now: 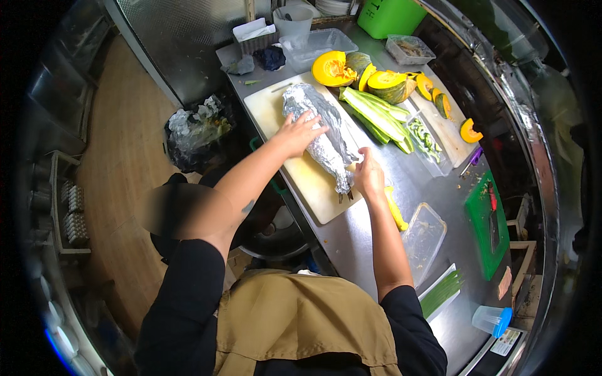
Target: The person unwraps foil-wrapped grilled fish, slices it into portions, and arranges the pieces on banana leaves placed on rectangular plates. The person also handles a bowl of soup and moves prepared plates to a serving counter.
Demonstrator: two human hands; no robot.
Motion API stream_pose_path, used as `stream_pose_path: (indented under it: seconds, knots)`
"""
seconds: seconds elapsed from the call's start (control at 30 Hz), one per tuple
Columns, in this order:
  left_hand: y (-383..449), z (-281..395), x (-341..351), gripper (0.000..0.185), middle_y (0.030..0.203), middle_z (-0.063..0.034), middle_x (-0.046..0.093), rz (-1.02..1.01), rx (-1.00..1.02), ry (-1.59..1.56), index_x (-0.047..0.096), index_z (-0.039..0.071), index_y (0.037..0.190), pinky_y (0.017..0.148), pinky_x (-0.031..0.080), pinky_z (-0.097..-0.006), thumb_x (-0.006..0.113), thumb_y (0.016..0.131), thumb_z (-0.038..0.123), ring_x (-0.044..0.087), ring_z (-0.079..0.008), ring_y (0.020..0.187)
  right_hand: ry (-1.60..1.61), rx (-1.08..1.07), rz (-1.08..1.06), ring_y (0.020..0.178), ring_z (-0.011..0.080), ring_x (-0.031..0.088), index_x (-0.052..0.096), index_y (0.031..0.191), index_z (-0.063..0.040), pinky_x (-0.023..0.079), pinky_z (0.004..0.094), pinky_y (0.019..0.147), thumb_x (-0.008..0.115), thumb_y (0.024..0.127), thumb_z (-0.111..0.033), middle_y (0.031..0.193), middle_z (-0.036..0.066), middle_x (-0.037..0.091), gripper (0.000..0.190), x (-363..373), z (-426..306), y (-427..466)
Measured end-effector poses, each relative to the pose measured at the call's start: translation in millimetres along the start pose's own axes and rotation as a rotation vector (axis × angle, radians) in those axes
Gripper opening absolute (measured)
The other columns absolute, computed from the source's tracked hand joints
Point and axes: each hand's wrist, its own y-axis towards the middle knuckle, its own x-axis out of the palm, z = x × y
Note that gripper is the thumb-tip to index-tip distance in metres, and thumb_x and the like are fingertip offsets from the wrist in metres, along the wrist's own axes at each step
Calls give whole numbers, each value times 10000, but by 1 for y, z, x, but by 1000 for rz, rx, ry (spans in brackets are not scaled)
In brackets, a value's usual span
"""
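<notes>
A fish-shaped bundle in aluminium foil (324, 145) lies along a white cutting board (303, 195). Dark tail tips (345, 197) stick out of its near end. My left hand (301, 134) rests flat on the middle of the foil, fingers spread. Beside the tail end, my right hand (369, 171) has its fingers curled at the foil's right edge. Something pale shows by those fingers, but their grip is hidden. Just right of that hand lies a yellow handle (396, 209).
Cut pumpkin (390, 87), green gourd strips (376, 115) and a tub of green pieces (425, 141) lie beyond the board. A knife (493, 225) lies on a green board (482, 254). Nearer are a plastic lid (423, 242), cut leaves (442, 291) and a blue-lidded cup (491, 321). A rubbish bag (197, 131) stands left.
</notes>
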Motion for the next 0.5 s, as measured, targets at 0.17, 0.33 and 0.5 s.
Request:
stream_pose_path:
  seconds: [0.17,0.33,0.5]
  knots:
    - [30,-28,7,588,1272,-59,496,-166,90,95,541,228,1254,1037,336,-525,705,722,38,442,-272,1247,170,-378,29,941,374,570,542,1157,-47,490,444,788,718,766,-102,1040,177,573,432,15,-31,-18]
    - [20,-43,7,456,1023,-3,573,186,268,165,576,178,1055,1039,338,-513,764,649,87,529,-226,1100,-1,-174,58,1014,355,532,568,1144,-55,458,434,845,735,745,-126,1081,151,555,438,31,-37,-21]
    - [-21,-46,2,435,1012,6,570,282,216,159,579,182,999,1083,288,-533,791,620,159,523,-209,1095,-252,-425,206,975,305,524,583,1048,-102,446,396,801,623,761,-72,989,117,534,290,28,-42,-35]
